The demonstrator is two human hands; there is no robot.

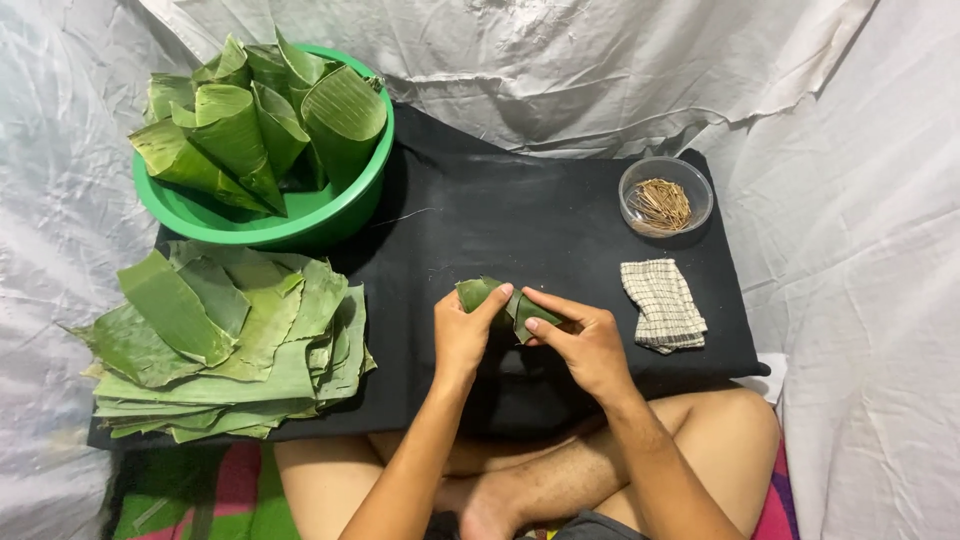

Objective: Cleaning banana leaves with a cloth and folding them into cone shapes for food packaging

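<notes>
A small folded piece of green banana leaf (500,297) is held between both hands above the black cloth (520,215). My left hand (463,335) grips its left end, thumb and fingers wrapped around the fold. My right hand (585,340) pinches the right end, with the index finger laid along the top edge. Part of the leaf is hidden under the fingers.
A green bowl (330,222) at the back left holds several leaf cones (255,125). A stack of flat cut leaves (230,340) lies at the left. At the back right, a clear bowl of thin sticks (662,203); a folded checked cloth (663,305) lies nearer. White sheeting surrounds everything.
</notes>
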